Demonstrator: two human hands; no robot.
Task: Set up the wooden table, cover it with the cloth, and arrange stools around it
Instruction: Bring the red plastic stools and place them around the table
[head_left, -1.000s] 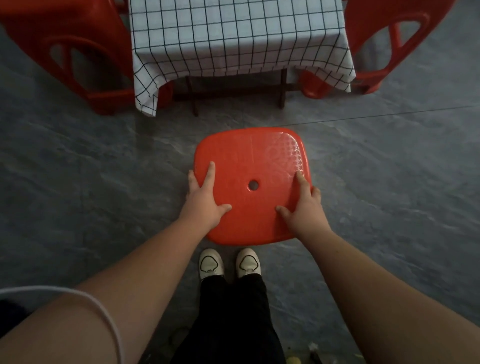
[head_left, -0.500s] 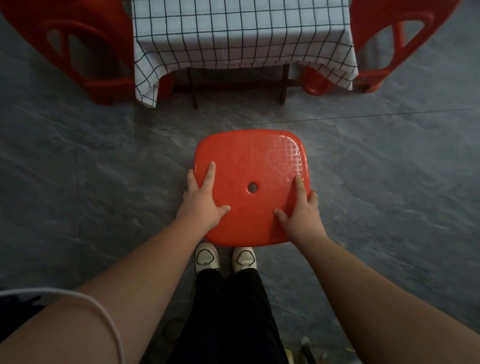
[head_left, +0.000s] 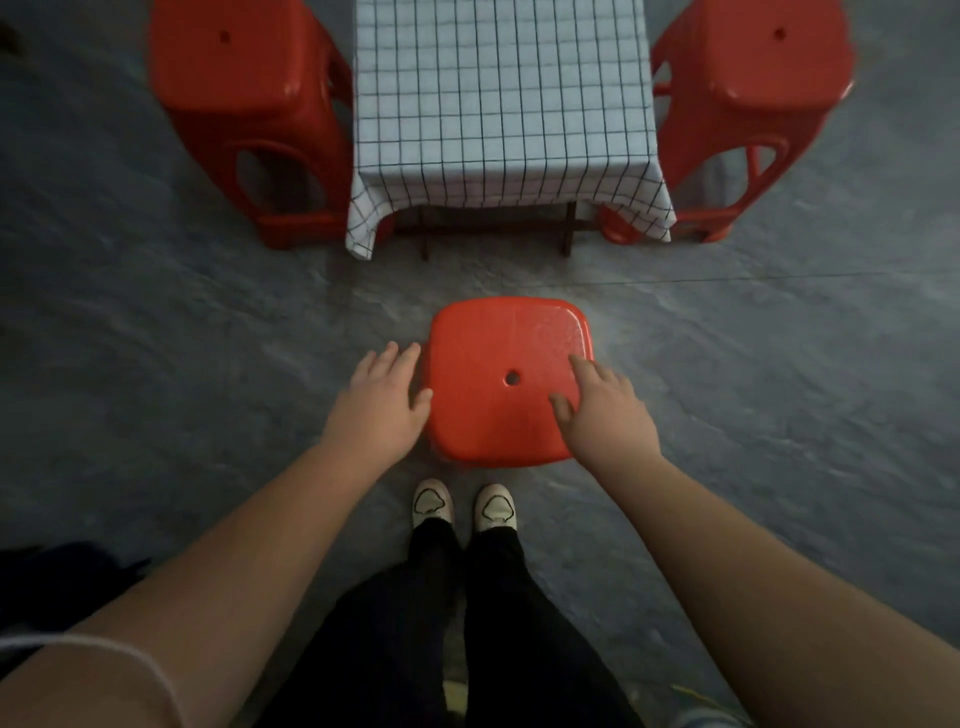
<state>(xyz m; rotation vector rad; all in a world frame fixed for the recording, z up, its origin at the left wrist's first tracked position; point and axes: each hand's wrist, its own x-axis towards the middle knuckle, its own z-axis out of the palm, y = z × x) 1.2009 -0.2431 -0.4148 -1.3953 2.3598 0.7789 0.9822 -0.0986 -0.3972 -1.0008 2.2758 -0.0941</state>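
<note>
A red plastic stool (head_left: 498, 358) stands on the floor right in front of my feet, its seat with a small centre hole facing up. My left hand (head_left: 382, 405) hovers at the seat's left edge with fingers spread and relaxed, holding nothing. My right hand (head_left: 605, 410) is over the seat's right side, fingers loosely extended, no grip on it. Beyond the stool stands the low wooden table (head_left: 569, 234), covered by a white cloth with a dark grid (head_left: 501, 104). Only the table's dark legs show under the cloth.
A red stool (head_left: 244, 88) stands at the table's left side and another red stool (head_left: 763, 88) at its right. Grey stone-pattern floor (head_left: 156, 338) surrounds everything. My white shoes (head_left: 462, 504) and dark trousers are below the near stool. A white cord crosses my left forearm.
Both hands have let go of the near stool's seat and lifted back, the left sliding off its left edge. My view has risen, showing the tops of the side stools.
</note>
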